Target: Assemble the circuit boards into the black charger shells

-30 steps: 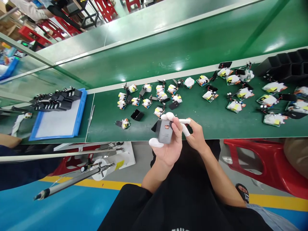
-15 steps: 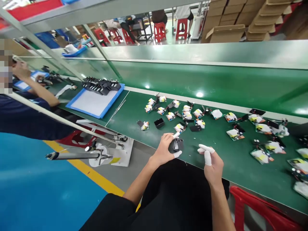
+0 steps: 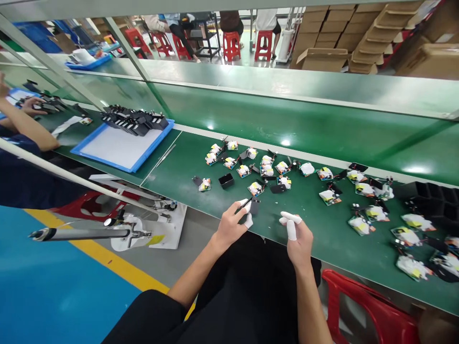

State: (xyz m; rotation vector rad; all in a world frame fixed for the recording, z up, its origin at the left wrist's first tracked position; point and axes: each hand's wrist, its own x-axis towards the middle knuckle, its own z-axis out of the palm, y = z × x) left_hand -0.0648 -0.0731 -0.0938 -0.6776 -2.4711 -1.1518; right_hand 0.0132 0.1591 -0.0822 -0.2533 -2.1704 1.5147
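My left hand (image 3: 231, 224), white cots on its fingertips, grips a small black plastic case (image 3: 254, 207) near the front edge of the green bench. A thin dark piece sticks out at the case's top. To the right, my right hand (image 3: 299, 239) hovers over the bench with its cot-covered fingertips pinched together; whether anything small is between them I cannot make out. Just beyond the left hand lies a circuit board assembly (image 3: 256, 188) with white padding and yellow tape. An open black box (image 3: 226, 180) sits to its left, beside another board assembly (image 3: 204, 184).
Several more board assemblies (image 3: 362, 224) are spread to the right, near stacked black cases (image 3: 430, 198). On the left stands a blue-rimmed tray (image 3: 134, 168) holding black units, with tweezers (image 3: 165, 155) beside it. A co-worker's arm (image 3: 34, 126) is at far left; a red stool (image 3: 333, 286) is at right.
My left hand has closed on the black case and tilted it up. My right hand stays pinched beside it. The whole view has shifted slightly, and the co-worker's arm has moved.
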